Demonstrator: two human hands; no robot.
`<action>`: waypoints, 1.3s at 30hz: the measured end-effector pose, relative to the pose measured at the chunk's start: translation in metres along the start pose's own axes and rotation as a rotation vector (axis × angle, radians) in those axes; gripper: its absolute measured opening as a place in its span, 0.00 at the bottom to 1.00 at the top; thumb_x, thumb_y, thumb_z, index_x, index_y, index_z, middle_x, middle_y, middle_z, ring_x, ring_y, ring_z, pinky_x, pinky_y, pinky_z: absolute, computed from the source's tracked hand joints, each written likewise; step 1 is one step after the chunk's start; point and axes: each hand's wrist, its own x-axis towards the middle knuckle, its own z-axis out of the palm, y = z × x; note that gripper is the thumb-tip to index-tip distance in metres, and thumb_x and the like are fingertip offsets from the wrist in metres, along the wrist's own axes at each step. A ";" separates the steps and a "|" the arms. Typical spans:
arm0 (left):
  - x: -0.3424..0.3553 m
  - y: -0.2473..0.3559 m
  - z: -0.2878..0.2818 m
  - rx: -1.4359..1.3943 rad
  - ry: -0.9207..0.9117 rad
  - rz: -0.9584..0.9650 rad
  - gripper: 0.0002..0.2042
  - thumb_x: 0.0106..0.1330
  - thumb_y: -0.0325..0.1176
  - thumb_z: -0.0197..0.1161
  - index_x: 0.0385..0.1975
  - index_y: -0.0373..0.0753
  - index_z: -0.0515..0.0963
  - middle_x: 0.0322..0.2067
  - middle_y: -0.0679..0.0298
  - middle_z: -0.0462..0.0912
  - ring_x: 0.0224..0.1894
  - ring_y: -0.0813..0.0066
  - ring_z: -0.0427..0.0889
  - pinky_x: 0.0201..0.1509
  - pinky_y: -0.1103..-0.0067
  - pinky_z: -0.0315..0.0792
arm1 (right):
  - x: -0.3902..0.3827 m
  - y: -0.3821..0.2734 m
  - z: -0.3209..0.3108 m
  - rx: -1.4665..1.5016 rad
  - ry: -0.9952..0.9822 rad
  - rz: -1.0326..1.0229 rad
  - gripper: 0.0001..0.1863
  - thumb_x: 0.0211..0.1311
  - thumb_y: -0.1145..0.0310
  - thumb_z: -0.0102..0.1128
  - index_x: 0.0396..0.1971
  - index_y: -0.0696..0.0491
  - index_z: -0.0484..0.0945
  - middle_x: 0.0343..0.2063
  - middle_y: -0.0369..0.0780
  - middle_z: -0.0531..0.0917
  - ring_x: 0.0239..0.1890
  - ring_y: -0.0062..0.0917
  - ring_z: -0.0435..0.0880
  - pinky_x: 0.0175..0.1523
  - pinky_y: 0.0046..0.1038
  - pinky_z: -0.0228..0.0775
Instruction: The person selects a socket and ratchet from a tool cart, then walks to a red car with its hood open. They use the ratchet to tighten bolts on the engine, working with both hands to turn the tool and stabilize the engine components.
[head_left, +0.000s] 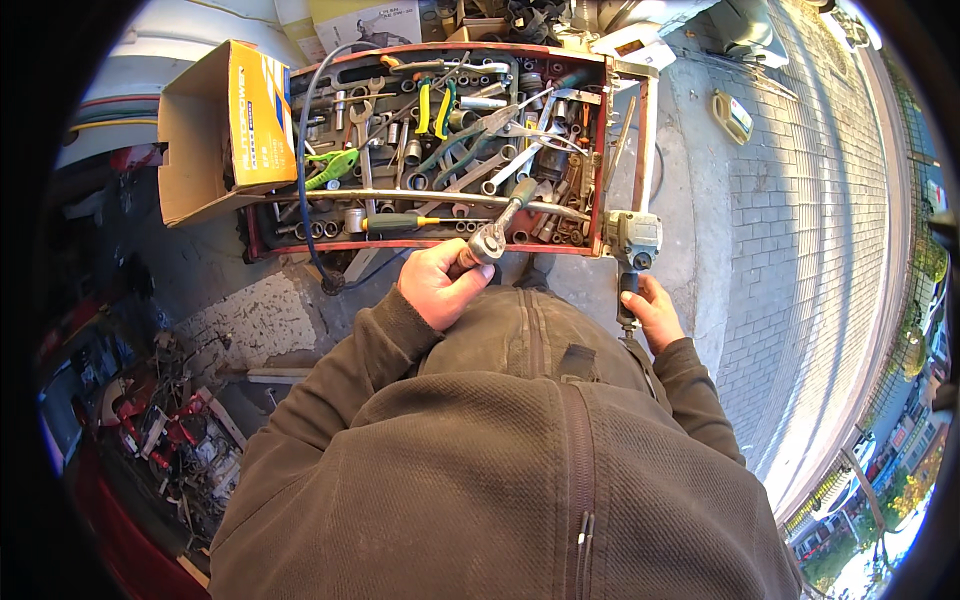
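Note:
My left hand (440,287) is closed around the socket end of a ratchet wrench (488,243). The ratchet's green handle points away from me, over the near edge of a red tool tray (601,150). At the tray's right corner, my right hand (656,312) wraps round the dark grip of a grey impact wrench (634,238), whose head is uppermost. In the tray lie wrenches, sockets, yellow-handled pliers (435,108) and a screwdriver (398,222) with a dark green and yellow handle. Part of the socket is hidden by my left fingers.
An open orange cardboard box (262,120) rests on the tray's left end. A dark hose (302,150) loops over the tray. To the right, a plastic jug (733,117) stands on the ground by brick paving. Metal parts (190,440) are heaped at lower left.

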 end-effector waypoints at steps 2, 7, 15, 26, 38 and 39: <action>0.001 0.004 0.000 0.081 -0.024 0.012 0.08 0.72 0.33 0.72 0.40 0.34 0.85 0.28 0.67 0.86 0.31 0.82 0.77 0.38 0.76 0.75 | -0.006 -0.028 0.002 -0.343 0.165 -0.035 0.17 0.77 0.65 0.70 0.55 0.61 0.81 0.44 0.42 0.89 0.43 0.22 0.86 0.49 0.30 0.81; 0.002 0.033 -0.003 0.366 -0.152 0.054 0.10 0.67 0.36 0.73 0.35 0.36 0.82 0.24 0.54 0.82 0.24 0.62 0.80 0.34 0.68 0.74 | -0.036 -0.129 0.037 -0.721 0.248 -0.581 0.19 0.65 0.71 0.77 0.53 0.58 0.84 0.47 0.46 0.87 0.47 0.33 0.87 0.54 0.33 0.80; 0.011 0.093 0.022 0.349 -0.435 0.297 0.07 0.63 0.29 0.70 0.36 0.36 0.80 0.27 0.51 0.83 0.30 0.48 0.85 0.36 0.64 0.77 | -0.049 -0.190 0.125 -0.602 -0.294 -0.826 0.27 0.56 0.65 0.85 0.52 0.56 0.82 0.45 0.47 0.87 0.48 0.41 0.87 0.55 0.39 0.79; 0.094 0.092 0.016 0.133 -0.327 0.109 0.15 0.71 0.35 0.70 0.50 0.32 0.83 0.40 0.59 0.89 0.47 0.68 0.88 0.53 0.70 0.82 | -0.100 -0.167 0.072 -0.234 0.075 -0.568 0.11 0.60 0.70 0.76 0.34 0.55 0.79 0.26 0.33 0.81 0.26 0.17 0.76 0.31 0.25 0.65; 0.236 -0.005 0.062 1.486 -0.119 0.132 0.18 0.75 0.30 0.58 0.62 0.35 0.81 0.60 0.48 0.84 0.49 0.51 0.94 0.51 0.61 0.87 | -0.135 -0.134 0.052 -0.302 0.323 -0.466 0.13 0.61 0.69 0.76 0.34 0.55 0.77 0.25 0.32 0.79 0.27 0.16 0.72 0.33 0.25 0.65; 0.237 -0.008 0.064 1.495 -0.163 0.164 0.16 0.75 0.30 0.59 0.58 0.34 0.82 0.55 0.50 0.86 0.47 0.52 0.94 0.49 0.62 0.87 | -0.137 -0.132 0.051 -0.311 0.320 -0.461 0.13 0.61 0.68 0.76 0.34 0.55 0.77 0.25 0.32 0.79 0.27 0.16 0.72 0.33 0.25 0.65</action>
